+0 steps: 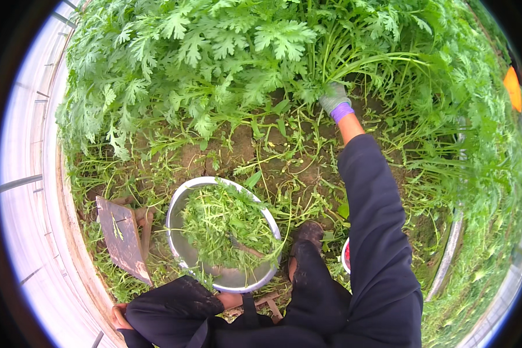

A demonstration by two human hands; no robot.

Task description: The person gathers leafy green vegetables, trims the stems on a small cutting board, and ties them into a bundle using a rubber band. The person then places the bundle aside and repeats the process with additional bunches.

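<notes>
My right hand (334,96), in a grey knit glove with a purple cuff, reaches down to the stem bases of tall leafy greens (282,41) that look like crown daisy. Leaves cover its fingers, so its grip does not show. Low at the left, my bare left hand (121,316) rests by my left knee, its fingers partly hidden. Between my legs and the plants stands a white-rimmed basin (172,213). It holds cut greens (222,217), and a tool with a wooden handle (249,250) lies on them.
A small wooden stool (121,237) lies tilted left of the basin. Beside my right leg, a white bowl (344,256) with something red shows partly. A pale pipe or hose (448,256) runs along the right. Plastic sheeting (21,143) walls the left side.
</notes>
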